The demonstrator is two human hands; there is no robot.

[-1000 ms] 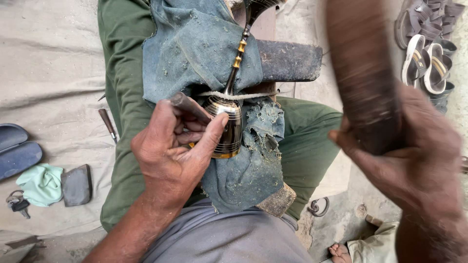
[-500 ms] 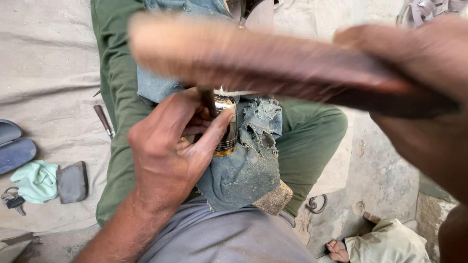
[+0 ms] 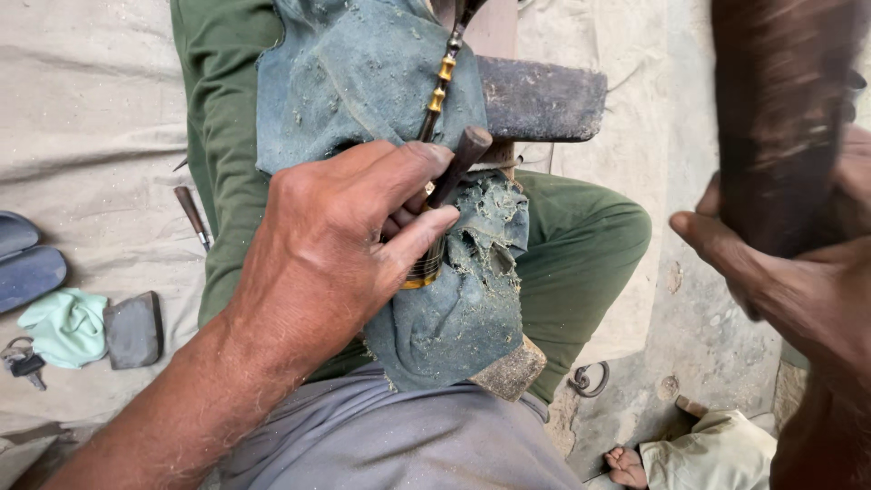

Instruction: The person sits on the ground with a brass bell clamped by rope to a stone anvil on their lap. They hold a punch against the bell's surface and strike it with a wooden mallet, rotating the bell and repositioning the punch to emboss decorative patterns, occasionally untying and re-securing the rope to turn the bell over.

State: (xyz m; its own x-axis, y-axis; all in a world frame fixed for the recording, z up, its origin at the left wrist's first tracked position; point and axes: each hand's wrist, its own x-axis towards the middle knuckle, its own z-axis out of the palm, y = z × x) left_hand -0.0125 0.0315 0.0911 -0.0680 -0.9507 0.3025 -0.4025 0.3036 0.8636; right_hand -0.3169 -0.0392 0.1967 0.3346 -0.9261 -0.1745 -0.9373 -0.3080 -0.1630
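Note:
My left hand (image 3: 340, 245) grips a short dark-handled punch tool (image 3: 459, 161) held upright against a black and gold striped sandal piece (image 3: 426, 266) on my lap. A strap with gold beads (image 3: 442, 77) runs up from it. All of this rests on a worn, dusty blue denim cloth (image 3: 454, 308) over my green trousers (image 3: 581, 245). My right hand (image 3: 798, 290) is raised at the right edge, closed on a thick brown wooden mallet (image 3: 780, 118), blurred by motion.
A dark metal block (image 3: 542, 98) lies behind the cloth. On the beige sheet to the left lie an awl (image 3: 192, 216), dark sandal soles (image 3: 27, 263), a mint cloth (image 3: 63, 325), a grey stone (image 3: 133, 329) and keys (image 3: 23, 361). A small bare foot (image 3: 628, 465) shows bottom right.
The mallet swung across and down over the punch half a second ago, and is now lifted back up at the right. My left hand has stayed on the punch.

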